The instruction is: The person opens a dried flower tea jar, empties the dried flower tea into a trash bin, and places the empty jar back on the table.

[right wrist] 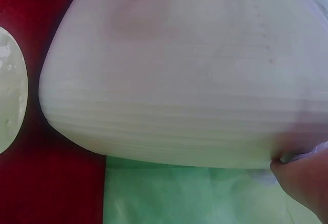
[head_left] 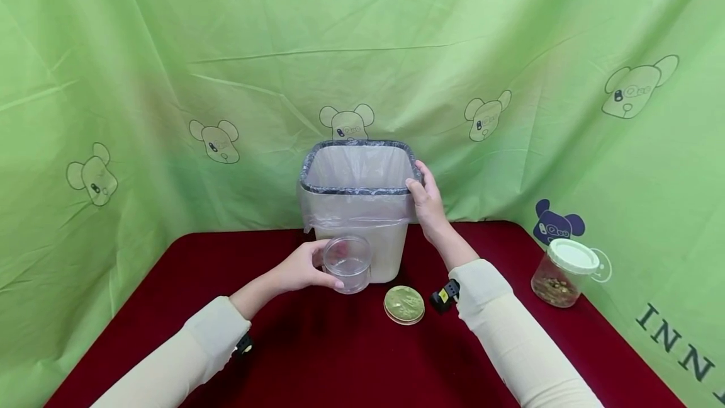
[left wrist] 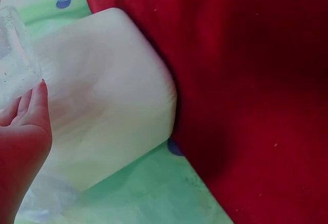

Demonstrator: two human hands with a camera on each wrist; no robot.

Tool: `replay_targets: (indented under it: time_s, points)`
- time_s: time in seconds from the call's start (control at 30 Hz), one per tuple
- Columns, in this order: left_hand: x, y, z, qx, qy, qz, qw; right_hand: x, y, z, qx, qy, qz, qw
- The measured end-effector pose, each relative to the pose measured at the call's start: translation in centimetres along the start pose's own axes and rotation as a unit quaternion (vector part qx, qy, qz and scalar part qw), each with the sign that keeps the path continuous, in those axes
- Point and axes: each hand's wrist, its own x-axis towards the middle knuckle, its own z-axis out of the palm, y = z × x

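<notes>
A clear plastic jar (head_left: 354, 274), lidless and seemingly empty, is held in my left hand (head_left: 303, 265), thumb and fingers around its side. In the left wrist view the jar (left wrist: 18, 62) sits against the fingers, with small specks on its wall. Behind it stands a white trash bin (head_left: 389, 254) lined with a translucent bag (head_left: 362, 208) whose rim is dark. My right hand (head_left: 430, 206) grips the bin's right rim, thumb in front. The right wrist view shows mostly the bin's side (right wrist: 179, 80) and part of that hand (right wrist: 305, 180).
A round gold lid (head_left: 404, 303) lies on the red tablecloth (head_left: 317, 357) in front of the bin. To the right stands a clear jar with a white lid (head_left: 573, 255) and brown bits inside. A green printed curtain (head_left: 272, 93) hangs close behind the bin.
</notes>
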Motion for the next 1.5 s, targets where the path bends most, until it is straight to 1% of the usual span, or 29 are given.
replay_targets:
  time_s: [0.27,0.37,0.57,0.83,1.0,1.07,1.13,1.3,1.5]
  points:
    - [-0.1,-1.4,1.2,0.002,-0.013,-0.012,0.9998,0.0,-0.1,0.0,0.003,0.002,-0.002,1.0000]
    - [-0.2,-2.0,1.7,0.006,-0.017,-0.022,0.9996,-0.1,-0.1,0.1,-0.001,0.001,-0.002,1.0000]
    - [-0.1,-3.1,2.6,-0.003,-0.031,-0.042,0.9986,-0.1,0.0,0.0,-0.003,0.004,0.000,1.0000]
    - [0.0,-3.7,3.6,0.003,-0.043,-0.060,0.9972,-0.1,-0.1,0.0,0.000,0.004,0.000,1.0000]
    - [-0.3,-4.1,4.1,0.007,-0.038,-0.077,0.9963,-0.2,-0.1,0.0,-0.003,0.001,0.001,1.0000]
    - [-0.3,-4.4,4.3,0.001,-0.036,-0.083,0.9959,-0.2,-0.1,0.0,-0.003,0.001,0.001,1.0000]
    - [-0.3,-4.6,4.5,-0.004,-0.036,-0.083,0.9959,-0.2,-0.1,0.0,-0.003,0.000,0.002,1.0000]
    - [-0.3,-5.1,4.6,0.002,-0.040,-0.083,0.9957,-0.2,-0.2,0.0,-0.002,0.003,0.003,1.0000]
    - [-0.3,-5.6,4.9,0.006,-0.038,-0.093,0.9949,-0.1,-0.1,0.0,-0.001,0.004,0.001,1.0000]
